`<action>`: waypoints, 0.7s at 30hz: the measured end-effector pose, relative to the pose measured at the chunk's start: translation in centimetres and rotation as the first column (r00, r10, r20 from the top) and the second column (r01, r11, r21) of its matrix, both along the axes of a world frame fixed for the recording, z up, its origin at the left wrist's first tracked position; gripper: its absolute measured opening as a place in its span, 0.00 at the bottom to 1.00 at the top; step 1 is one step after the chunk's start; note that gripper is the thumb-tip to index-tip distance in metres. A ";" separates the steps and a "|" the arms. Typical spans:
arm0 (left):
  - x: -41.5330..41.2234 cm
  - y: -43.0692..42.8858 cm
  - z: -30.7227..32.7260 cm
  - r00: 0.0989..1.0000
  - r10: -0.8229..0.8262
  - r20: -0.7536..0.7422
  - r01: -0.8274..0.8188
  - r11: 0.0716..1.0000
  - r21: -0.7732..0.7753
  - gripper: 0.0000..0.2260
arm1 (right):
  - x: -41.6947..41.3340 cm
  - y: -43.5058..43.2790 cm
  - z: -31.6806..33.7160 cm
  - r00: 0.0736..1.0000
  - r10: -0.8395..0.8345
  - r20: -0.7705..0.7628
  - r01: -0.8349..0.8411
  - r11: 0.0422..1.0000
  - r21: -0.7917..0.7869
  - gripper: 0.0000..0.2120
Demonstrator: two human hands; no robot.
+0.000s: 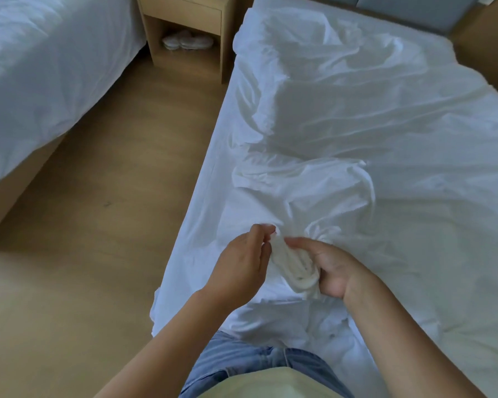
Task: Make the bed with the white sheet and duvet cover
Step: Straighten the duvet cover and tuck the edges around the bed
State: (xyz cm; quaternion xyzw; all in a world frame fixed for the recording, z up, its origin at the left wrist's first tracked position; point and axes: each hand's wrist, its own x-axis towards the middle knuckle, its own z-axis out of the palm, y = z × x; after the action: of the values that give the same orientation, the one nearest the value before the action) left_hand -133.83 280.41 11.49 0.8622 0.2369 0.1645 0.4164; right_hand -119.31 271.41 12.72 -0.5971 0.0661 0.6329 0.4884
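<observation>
Duvet cover, white, lay crumpled over most of the bed, ridged and folded, reaching up to the grey headboard. White sheet was exposed beneath it along the bed's left edge and hung over the near corner. Second bed, also in white, stood to the left across a strip of wooden floor. Wooden nightstand stood between the two beds at the head end.

Right hand, palm up, gripped a gathered bunch of the cover at the near end, fingers curled round it. Left hand was just beside it, fingers and thumb drawn together on the bunch's upper tip, pinching it; edges blurred. A pair of pale slippers sat in the nightstand's open shelf.
</observation>
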 end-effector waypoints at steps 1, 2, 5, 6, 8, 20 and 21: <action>0.0 0.1 0.0 0.999 -0.043 -0.010 0.043 0.997 0.064 0.12 | -0.3 0.1 -0.1 1.000 0.009 -0.006 -0.009 1.000 -0.001 0.12; -0.1 0.3 0.2 0.996 -0.082 -0.026 0.084 0.990 0.115 0.13 | -0.5 0.3 0.0 1.000 -0.015 -0.023 0.015 1.000 0.012 0.10; -0.9 0.9 0.5 0.981 -0.178 -0.073 0.188 0.968 0.168 0.10 | 0.1 1.4 0.2 0.984 -0.179 -0.026 0.180 0.980 0.089 0.16; -1.4 1.2 0.5 0.977 -0.194 -0.083 0.205 0.967 0.151 0.08 | 0.4 1.8 0.4 0.968 -0.248 -0.028 0.250 0.959 0.134 0.16; -2.3 1.5 0.6 0.972 -0.206 -0.116 0.218 0.970 0.104 0.06 | 1.1 2.4 0.6 0.936 -0.349 -0.046 0.351 0.912 0.213 0.13; -1.3 0.7 -4.4 0.864 0.034 -0.503 -0.459 -0.362 -0.812 0.17 | 0.2 0.8 -0.8 0.972 -0.230 -0.056 0.236 0.959 0.156 0.25; -0.9 0.6 -4.8 0.870 0.015 -0.493 -0.419 -0.506 -0.754 0.20 | 0.1 0.7 -1.0 0.969 -0.239 -0.067 0.246 0.956 0.159 0.24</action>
State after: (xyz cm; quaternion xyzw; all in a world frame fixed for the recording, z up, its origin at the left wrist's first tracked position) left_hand -134.73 281.00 6.71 0.0334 0.4962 -0.1296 0.8578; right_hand -119.22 272.07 11.70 -0.5265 0.0973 0.5854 0.6088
